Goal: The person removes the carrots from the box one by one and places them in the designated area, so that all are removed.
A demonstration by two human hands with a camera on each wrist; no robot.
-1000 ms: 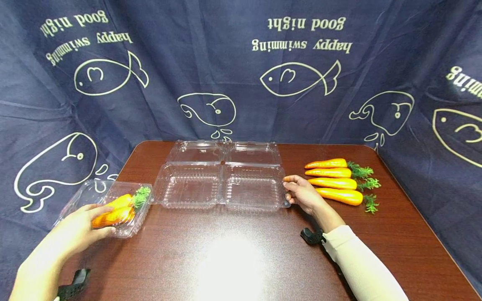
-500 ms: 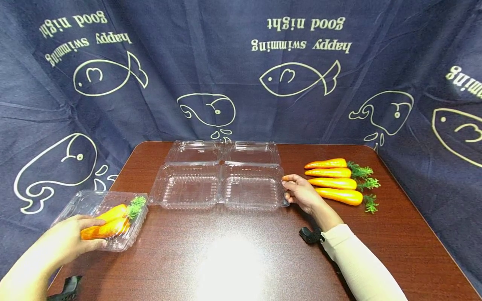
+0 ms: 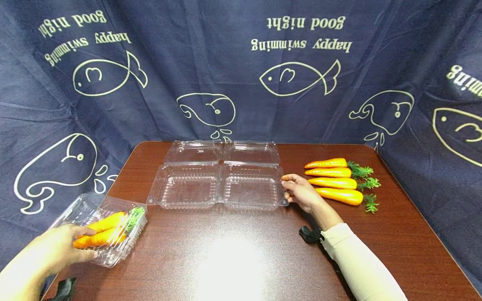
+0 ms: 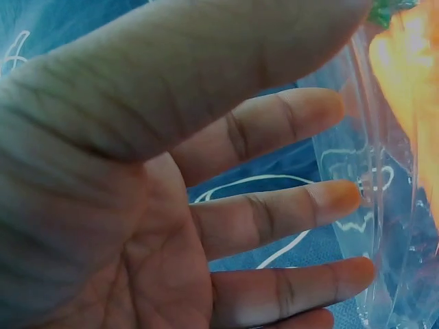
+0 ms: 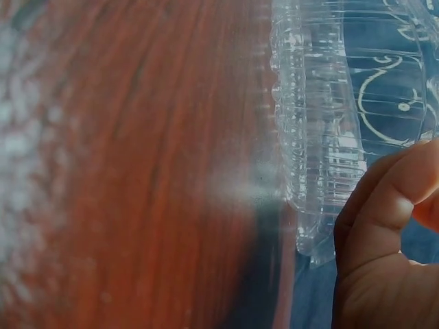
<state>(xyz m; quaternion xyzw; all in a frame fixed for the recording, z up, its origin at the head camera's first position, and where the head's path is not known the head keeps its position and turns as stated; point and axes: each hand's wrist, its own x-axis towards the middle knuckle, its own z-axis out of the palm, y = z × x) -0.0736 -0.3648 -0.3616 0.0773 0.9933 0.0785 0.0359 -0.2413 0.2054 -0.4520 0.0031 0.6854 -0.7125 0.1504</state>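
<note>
My left hand (image 3: 60, 248) grips a closed clear plastic clamshell box (image 3: 80, 205) at the left table edge. Orange carrots (image 3: 101, 239) with green tops show through its lid. In the left wrist view, spread fingertips (image 4: 336, 199) press one side of the box, while the thumb lies across it on the other. My right hand (image 3: 306, 196), with curled fingers, pinches the right rim of an open clear clamshell box (image 3: 253, 189). A second open clear box (image 3: 188, 189) stands directly left of that one; both lids lean back behind them.
Several loose carrots (image 3: 337, 183) lie in a row at the right of the brown table (image 3: 169, 251), tops pointing right. A dark blue curtain (image 3: 241, 117) with fish drawings hangs behind and along both sides.
My left hand has carried the box of carrots left and nearer to me, tilting and turning it slightly. The right hand stays at the open box, which has shifted slightly left.
</note>
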